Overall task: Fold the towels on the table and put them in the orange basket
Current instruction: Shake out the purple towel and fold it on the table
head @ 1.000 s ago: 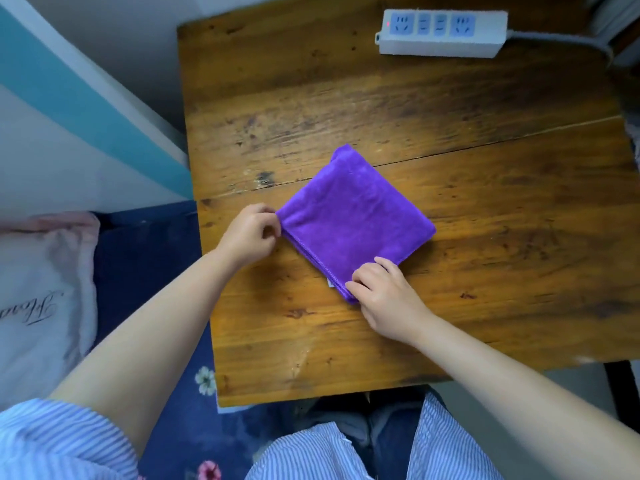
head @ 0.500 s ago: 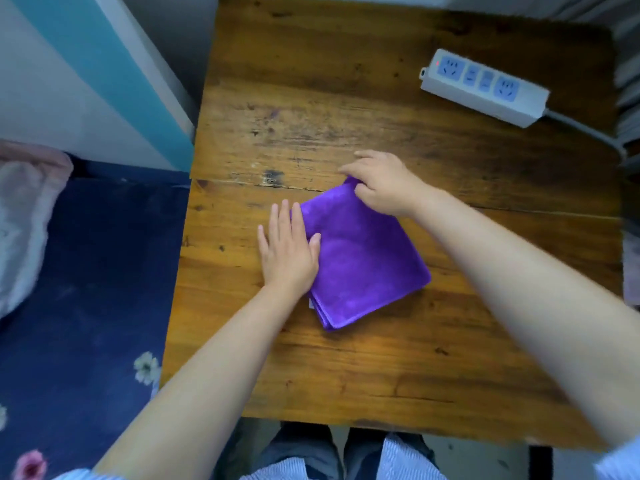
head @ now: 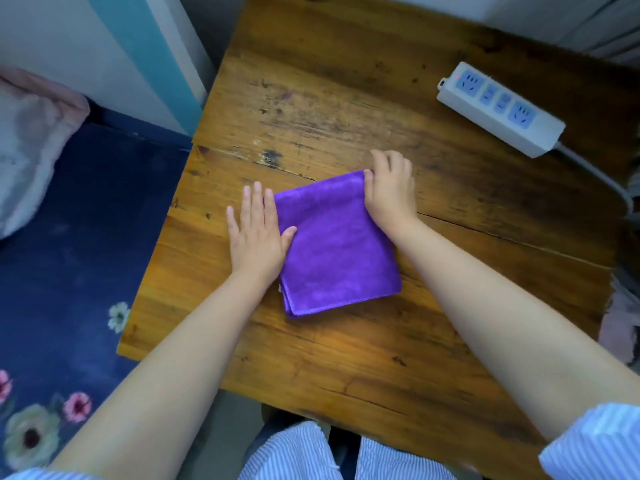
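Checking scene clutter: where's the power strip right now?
Head view: power strip lies at the table's far right, beyond the right hand and purple towel.

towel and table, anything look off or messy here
Nothing much. The towel lies folded, its layers slightly uneven at the near left corner. The table has a long crack running right from the towel and a dark stain above it. No orange basket is in view.

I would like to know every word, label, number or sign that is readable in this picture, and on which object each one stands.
There is no readable text in this view.
power strip: no words or numbers can be read on it; a small red light shows near one end.
purple towel: a small pale tab shows at its left edge beside the left hand; too small to read.
wooden table: no writing.
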The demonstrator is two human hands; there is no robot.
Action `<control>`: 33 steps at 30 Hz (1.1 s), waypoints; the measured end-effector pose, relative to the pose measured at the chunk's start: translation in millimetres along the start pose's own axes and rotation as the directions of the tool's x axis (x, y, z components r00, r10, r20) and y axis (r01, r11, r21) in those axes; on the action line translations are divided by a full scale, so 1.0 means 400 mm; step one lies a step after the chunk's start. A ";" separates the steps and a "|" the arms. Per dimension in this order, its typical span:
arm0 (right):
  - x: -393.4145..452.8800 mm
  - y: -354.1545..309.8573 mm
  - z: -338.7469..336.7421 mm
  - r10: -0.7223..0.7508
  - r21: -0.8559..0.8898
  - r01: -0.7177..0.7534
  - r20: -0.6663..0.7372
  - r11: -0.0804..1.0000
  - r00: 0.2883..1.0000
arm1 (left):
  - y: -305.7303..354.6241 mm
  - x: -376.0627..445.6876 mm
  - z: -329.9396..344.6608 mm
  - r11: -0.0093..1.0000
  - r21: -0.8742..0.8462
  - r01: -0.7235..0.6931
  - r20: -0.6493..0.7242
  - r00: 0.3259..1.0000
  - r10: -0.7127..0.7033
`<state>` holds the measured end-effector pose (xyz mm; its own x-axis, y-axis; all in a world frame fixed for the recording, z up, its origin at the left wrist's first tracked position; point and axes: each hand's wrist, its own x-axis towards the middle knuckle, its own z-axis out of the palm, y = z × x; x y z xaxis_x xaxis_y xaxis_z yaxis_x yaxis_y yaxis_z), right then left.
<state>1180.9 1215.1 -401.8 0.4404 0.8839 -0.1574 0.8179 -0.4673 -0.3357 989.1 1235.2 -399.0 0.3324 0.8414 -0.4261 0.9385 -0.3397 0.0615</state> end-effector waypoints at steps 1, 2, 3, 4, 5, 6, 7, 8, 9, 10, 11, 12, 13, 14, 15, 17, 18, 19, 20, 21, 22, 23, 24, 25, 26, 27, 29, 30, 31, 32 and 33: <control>-0.025 0.008 -0.001 -0.083 0.030 0.086 -0.084 0.996 0.993 | 0.005 -0.018 0.002 0.999 0.009 -0.045 -0.076 0.996 0.046; -0.059 0.021 -0.001 -0.224 0.016 0.229 -0.153 0.973 0.962 | 0.011 -0.043 0.008 0.992 0.036 -0.120 -0.214 0.969 0.126; -0.096 0.042 0.004 -0.388 -0.030 0.391 -0.204 0.920 0.899 | 0.018 -0.069 0.023 0.976 0.077 -0.204 -0.326 0.920 0.218; -0.135 0.063 0.007 -0.524 -0.052 0.524 -0.193 0.850 0.830 | 0.022 -0.091 0.044 0.947 0.112 -0.301 -0.402 0.858 0.320; -0.176 0.085 0.009 -0.624 -0.048 0.625 -0.159 0.779 0.765 | 0.026 -0.122 0.068 0.914 0.130 -0.384 -0.438 0.805 0.400; -0.213 0.105 0.008 -0.689 -0.034 0.690 -0.103 0.723 0.718 | 0.029 -0.148 0.090 0.885 0.149 -0.442 -0.423 0.780 0.461; -0.247 0.126 0.002 -0.737 -0.033 0.737 -0.048 0.675 0.674 | 0.033 -0.177 0.112 0.863 0.168 -0.477 -0.391 0.771 0.502; -0.268 0.141 0.000 -0.763 -0.060 0.763 0.029 0.643 0.645 | 0.035 -0.190 0.123 0.843 0.198 -0.501 -0.349 0.767 0.538; -0.284 0.154 -0.002 -0.778 -0.101 0.786 0.108 0.610 0.619 | 0.036 -0.204 0.135 0.835 0.226 -0.501 -0.281 0.788 0.548; -0.293 0.163 -0.002 -0.779 -0.151 0.800 0.180 0.581 0.600 | 0.039 -0.214 0.136 0.840 0.258 -0.477 -0.201 0.824 0.530; -0.296 0.166 0.000 -0.762 -0.176 0.801 0.248 0.572 0.599 | 0.042 -0.214 0.135 0.847 0.273 -0.456 -0.143 0.851 0.505; -0.295 0.165 -0.001 -0.742 -0.194 0.796 0.288 0.573 0.605 | 0.044 -0.211 0.134 0.856 0.268 -0.443 -0.123 0.865 0.486; -0.289 0.158 -0.003 -0.733 -0.207 0.791 0.298 0.576 0.611 | 0.046 -0.203 0.131 0.858 0.261 -0.443 -0.131 0.864 0.486; -0.286 0.152 -0.006 -0.733 -0.216 0.791 0.299 0.572 0.612 | 0.050 -0.196 0.124 0.852 0.267 -0.451 -0.133 0.858 0.496; -0.281 0.145 -0.006 -0.730 -0.222 0.794 0.312 0.566 0.608 | 0.055 -0.187 0.117 0.837 0.278 -0.471 -0.142 0.842 0.520; -0.276 0.123 -0.008 -0.705 -0.260 0.794 0.365 0.550 0.608 | 0.069 -0.179 0.108 0.815 0.336 -0.472 -0.170 0.821 0.546; -0.275 0.111 -0.012 -0.689 -0.296 0.790 0.386 0.537 0.613 | 0.076 -0.178 0.105 0.811 0.361 -0.461 -0.171 0.822 0.544; -0.275 0.102 -0.012 -0.677 -0.322 0.790 0.408 0.521 0.613 | 0.084 -0.175 0.109 0.807 0.377 -0.455 -0.167 0.823 0.542; -0.277 0.094 -0.011 -0.667 -0.339 0.790 0.425 0.510 0.612 | 0.088 -0.176 0.108 0.812 0.383 -0.440 -0.168 0.832 0.529; -0.275 0.085 -0.014 -0.657 -0.358 0.789 0.437 0.500 0.615 | 0.089 -0.173 0.104 0.815 0.394 -0.426 -0.190 0.829 0.525; -0.275 0.082 -0.013 -0.660 -0.370 0.788 0.431 0.493 0.615 | 0.087 -0.169 0.102 0.816 0.402 -0.416 -0.216 0.823 0.526; -0.272 0.081 -0.009 -0.671 -0.379 0.786 0.412 0.488 0.616 | 0.083 -0.164 0.095 0.816 0.400 -0.418 -0.239 0.812 0.533; -0.269 0.081 -0.007 -0.684 -0.391 0.783 0.390 0.484 0.617 | 0.079 -0.158 0.088 0.812 0.391 -0.433 -0.255 0.797 0.548; -0.269 0.081 -0.006 -0.685 -0.401 0.774 0.373 0.490 0.626 | 0.074 -0.156 0.084 0.807 0.383 -0.451 -0.266 0.782 0.563; -0.268 0.082 -0.003 -0.680 -0.409 0.763 0.359 0.501 0.639 | 0.069 -0.155 0.084 0.804 0.368 -0.467 -0.282 0.767 0.576; -0.269 0.082 -0.002 -0.677 -0.412 0.756 0.350 0.509 0.647 | 0.064 -0.159 0.085 0.804 0.353 -0.478 -0.308 0.753 0.582; -0.267 0.082 -0.002 -0.680 -0.391 0.755 0.338 0.527 0.650 | 0.052 -0.172 0.094 0.806 0.316 -0.501 -0.342 0.732 0.589; -0.264 0.085 -0.005 -0.691 -0.364 0.764 0.333 0.533 0.641 | 0.046 -0.182 0.105 0.807 0.296 -0.512 -0.350 0.728 0.590; -0.257 0.087 -0.010 -0.715 -0.337 0.779 0.317 0.530 0.623 | 0.038 -0.196 0.114 0.813 0.285 -0.507 -0.354 0.733 0.581; -0.251 0.087 -0.020 -0.733 -0.300 0.793 0.310 0.530 0.606 | 0.033 -0.209 0.125 0.829 0.260 -0.496 -0.333 0.759 0.559; -0.247 0.081 -0.034 -0.734 -0.258 0.798 0.315 0.544 0.602 | 0.031 -0.222 0.132 0.852 0.223 -0.474 -0.292 0.801 0.522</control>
<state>1169.1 1112.5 -384.4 -0.4514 0.8812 -0.1405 0.8923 0.4461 -0.0687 966.5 1134.1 -408.0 0.7836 0.6196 -0.0456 0.6212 -0.7818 0.0534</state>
